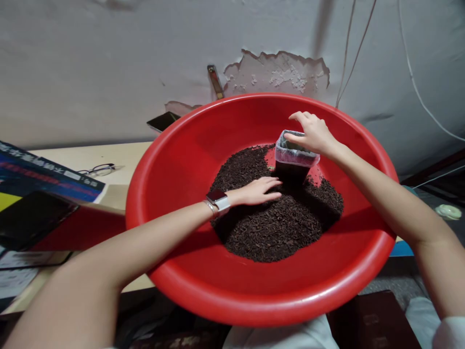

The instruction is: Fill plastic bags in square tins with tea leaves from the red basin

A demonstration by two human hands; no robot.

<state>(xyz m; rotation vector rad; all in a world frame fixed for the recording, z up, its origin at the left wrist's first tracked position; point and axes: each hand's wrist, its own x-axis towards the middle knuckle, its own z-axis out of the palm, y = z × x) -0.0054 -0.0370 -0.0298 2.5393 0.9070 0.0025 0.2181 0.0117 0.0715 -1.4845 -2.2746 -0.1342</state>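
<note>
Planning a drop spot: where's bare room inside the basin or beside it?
Inside the red basin, the left and back walls are bare above the dark granules. The near wall below the pile is bare too. The centre is crowded: left hand flat on the pile, right hand on the clear container. Outside, bare tabletop lies beside the glasses.

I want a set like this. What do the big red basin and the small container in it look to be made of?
Red basin: likely moulded plastic, smooth and glossy, with soft highlights on its rolled rim. Small container: seemingly clear plastic, since the dark fill shows through; its upper part looks cloudy.
</note>
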